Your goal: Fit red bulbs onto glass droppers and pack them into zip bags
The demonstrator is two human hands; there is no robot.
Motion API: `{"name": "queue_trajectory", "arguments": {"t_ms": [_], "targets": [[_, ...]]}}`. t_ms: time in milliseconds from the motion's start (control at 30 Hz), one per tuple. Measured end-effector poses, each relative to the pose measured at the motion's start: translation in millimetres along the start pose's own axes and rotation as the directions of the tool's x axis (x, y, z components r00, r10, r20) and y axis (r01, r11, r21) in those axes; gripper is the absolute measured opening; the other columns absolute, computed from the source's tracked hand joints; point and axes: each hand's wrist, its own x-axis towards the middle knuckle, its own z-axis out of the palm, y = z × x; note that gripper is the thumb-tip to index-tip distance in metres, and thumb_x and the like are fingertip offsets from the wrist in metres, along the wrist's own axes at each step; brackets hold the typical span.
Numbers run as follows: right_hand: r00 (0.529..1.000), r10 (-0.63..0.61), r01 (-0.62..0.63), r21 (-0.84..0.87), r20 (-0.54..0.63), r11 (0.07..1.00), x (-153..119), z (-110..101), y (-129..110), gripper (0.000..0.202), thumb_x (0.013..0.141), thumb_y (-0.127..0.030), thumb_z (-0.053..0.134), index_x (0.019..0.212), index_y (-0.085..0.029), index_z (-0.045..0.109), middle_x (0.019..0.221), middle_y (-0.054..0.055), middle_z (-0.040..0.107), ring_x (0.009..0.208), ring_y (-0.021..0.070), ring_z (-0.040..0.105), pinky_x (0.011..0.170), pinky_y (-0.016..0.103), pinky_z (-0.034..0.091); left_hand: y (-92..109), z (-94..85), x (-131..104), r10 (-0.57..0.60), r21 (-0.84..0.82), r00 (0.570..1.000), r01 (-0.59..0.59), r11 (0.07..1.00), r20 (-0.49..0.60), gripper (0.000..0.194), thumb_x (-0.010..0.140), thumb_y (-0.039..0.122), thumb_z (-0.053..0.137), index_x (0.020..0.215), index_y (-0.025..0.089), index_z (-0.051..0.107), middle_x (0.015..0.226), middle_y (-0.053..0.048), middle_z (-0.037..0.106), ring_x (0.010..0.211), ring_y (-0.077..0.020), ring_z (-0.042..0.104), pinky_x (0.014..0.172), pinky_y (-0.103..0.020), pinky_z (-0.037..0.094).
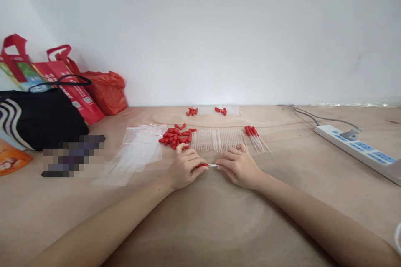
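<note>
My left hand [188, 167] pinches a red rubber piece [202, 165] near the middle of the table. From its right end a thin clear stick [213, 165] runs into the closed fingers of my right hand [239, 167]. Just beyond my left hand lies a pile of loose red pieces [175, 137]. A row of thin clear sticks [216, 139] lies side by side beyond both hands. To the right of that row, several sticks with red pieces on their far ends [252, 131] fan out on the wood.
Clear plastic bags [138, 150] lie left of the pile. More red pieces [192, 112] rest by the wall. A white power strip [357, 144] is at the right. A black bag [44, 117], red bags [105, 91] and a pixelated object [73, 156] are at the left.
</note>
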Motion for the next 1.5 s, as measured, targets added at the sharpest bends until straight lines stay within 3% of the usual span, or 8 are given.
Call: {"name": "queue_trajectory", "arguments": {"t_ms": [100,167,300,400,633,933,1267,1500], "targets": [[0.997,0.072,-0.074,-0.036,-0.033,0.997,-2,-2,8,0.022,0.084,-0.025,0.040,0.086,-0.021,0.062,0.077,0.004,0.063,0.075,0.0163,0.050,0.069,0.032,0.020,-3,-1.6,-1,-0.044,0.043,0.998,0.046,0.998,-0.047,0.018,0.082,0.034,0.050,0.093,0.022,0.058,0.086,-0.001,0.065,0.083,-0.0170,0.054,0.090,-0.039,0.020],[0.959,0.248,-0.254,-0.028,-0.137,0.967,-4,-3,20,0.022,0.082,-0.024,0.040,0.090,-0.021,0.060,0.077,0.004,0.063,0.076,0.0169,0.051,0.070,0.032,0.021,-6,-2.6,-2,-0.109,0.078,0.991,0.115,0.990,-0.074,0.029,0.080,0.035,0.050,0.105,0.021,0.052,0.096,-0.005,0.062,0.090,-0.0198,0.052,0.089,-0.040,0.022],[0.728,0.611,-0.630,0.046,-0.312,0.775,-8,-5,51,0.020,0.080,-0.028,0.039,0.087,-0.020,0.056,0.074,0.003,0.063,0.072,0.0174,0.054,0.072,0.032,0.023,-11,-2.4,-1,-0.209,0.097,0.977,0.213,0.972,-0.044,0.031,0.079,0.030,0.049,0.108,0.020,0.048,0.096,-0.005,0.060,0.093,-0.0217,0.051,0.087,-0.040,0.025],[0.653,0.703,-0.730,0.010,-0.283,0.683,-10,-4,66,0.019,0.078,-0.033,0.039,0.077,-0.020,0.053,0.069,0.001,0.063,0.067,0.0180,0.055,0.072,0.034,0.024,-13,-0.8,-1,-0.232,0.099,0.973,0.231,0.968,-0.005,0.027,0.077,0.028,0.051,0.103,0.021,0.050,0.098,-0.005,0.059,0.094,-0.0224,0.050,0.087,-0.041,0.024],[0.642,0.731,-0.766,-0.151,-0.231,0.625,-8,6,72,0.019,0.076,-0.027,0.039,0.070,-0.019,0.055,0.075,0.004,0.065,0.070,0.0205,0.056,0.072,0.038,0.024,-13,1.0,-1,-0.239,0.096,0.971,0.237,0.967,0.015,0.021,0.077,0.028,0.051,0.096,0.022,0.053,0.098,-0.003,0.059,0.094,-0.0220,0.051,0.086,-0.042,0.023],[0.670,0.729,-0.742,-0.160,-0.139,0.651,-8,7,71,0.024,0.076,-0.026,0.038,0.079,-0.020,0.061,0.082,0.007,0.065,0.079,0.0241,0.056,0.073,0.041,0.025,-13,2.1,0,-0.256,0.123,0.967,0.253,0.960,0.011,0.014,0.076,0.028,0.053,0.089,0.022,0.056,0.095,-0.002,0.059,0.091,-0.0215,0.051,0.085,-0.043,0.023],[0.612,0.791,-0.741,-0.344,0.005,0.576,-1,1,62,0.029,0.076,-0.027,0.035,0.082,-0.015,0.061,0.095,0.013,0.060,0.090,0.0262,0.052,0.078,0.043,0.026,-29,3.2,2,-0.465,0.341,0.845,0.533,0.774,-0.265,0.019,0.071,0.033,0.059,0.083,0.019,0.055,0.087,-0.005,0.057,0.087,-0.0243,0.048,0.079,-0.040,0.027],[0.572,0.815,-0.720,-0.421,0.090,0.552,6,1,60,0.032,0.077,-0.022,0.033,0.089,-0.011,0.061,0.095,0.017,0.059,0.090,0.0267,0.053,0.077,0.042,0.027,-38,1.3,4,-0.450,0.389,0.851,0.524,0.757,-0.271,0.016,0.070,0.035,0.060,0.076,0.020,0.059,0.087,-0.006,0.056,0.087,-0.0244,0.047,0.079,-0.041,0.026]]}}
